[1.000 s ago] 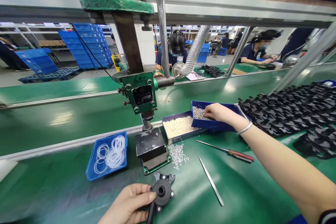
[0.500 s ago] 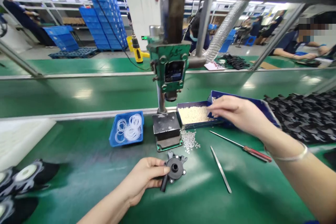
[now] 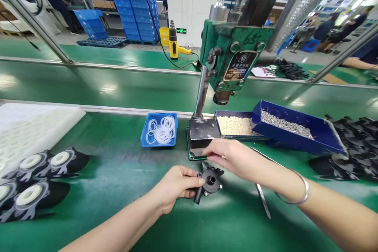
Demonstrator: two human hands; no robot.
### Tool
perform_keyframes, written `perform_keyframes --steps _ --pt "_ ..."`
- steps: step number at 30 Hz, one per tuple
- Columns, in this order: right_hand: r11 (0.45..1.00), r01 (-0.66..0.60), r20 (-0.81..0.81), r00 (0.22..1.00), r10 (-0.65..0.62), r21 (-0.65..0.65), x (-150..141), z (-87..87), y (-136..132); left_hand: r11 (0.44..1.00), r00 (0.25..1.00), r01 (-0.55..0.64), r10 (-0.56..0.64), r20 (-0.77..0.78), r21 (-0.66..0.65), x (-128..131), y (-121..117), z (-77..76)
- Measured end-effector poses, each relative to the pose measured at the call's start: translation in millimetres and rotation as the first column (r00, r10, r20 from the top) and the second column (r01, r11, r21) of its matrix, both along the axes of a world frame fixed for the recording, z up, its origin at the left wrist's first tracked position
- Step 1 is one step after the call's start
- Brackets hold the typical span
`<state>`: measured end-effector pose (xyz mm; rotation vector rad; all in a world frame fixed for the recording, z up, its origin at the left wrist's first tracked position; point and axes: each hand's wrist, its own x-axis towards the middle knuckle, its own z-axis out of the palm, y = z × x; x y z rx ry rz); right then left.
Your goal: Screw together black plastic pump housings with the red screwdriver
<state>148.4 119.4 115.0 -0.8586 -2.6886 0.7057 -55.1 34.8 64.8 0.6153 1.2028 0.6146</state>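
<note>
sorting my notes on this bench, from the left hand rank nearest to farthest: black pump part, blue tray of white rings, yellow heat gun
1. Black pump part: held in the left hand, just to its right.
2. Blue tray of white rings: up the bench, behind the hand.
3. Yellow heat gun: far back, beyond the conveyor.

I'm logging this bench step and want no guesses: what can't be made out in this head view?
- Whether the right hand carries a small piece: its fingertips curl down, hiding it.
- The tool on the mat: the right forearm crosses it.
- The press plate text: too small.
- The black part: its near side is behind the left hand.
- Black parts at right: cut by the edge.
</note>
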Motion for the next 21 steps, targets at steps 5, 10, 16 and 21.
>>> perform_keyframes --steps 5,10,16,21 --pt "0.992 0.124 0.132 0.983 -0.126 0.028 25 -17.5 15 1.0 0.999 0.009 -0.009 0.041 -0.014 -2 -3 -2.7" --pt "0.966 0.243 0.264 0.929 -0.259 0.091 51 -39.7 13 0.999 1.0 -0.012 0.012 0.008 -0.042 -2 -1 -0.2" --pt "0.945 0.29 0.35 0.879 -0.326 0.152 68 -58.4 -2 0.999 1.0 -0.011 0.011 -0.006 -0.052 -1 0 0.1" --pt "0.927 0.287 0.379 0.851 -0.363 0.244 60 -76.2 -14 0.999 1.0 0.0 -0.001 -0.011 -0.052 1 0 2.5"
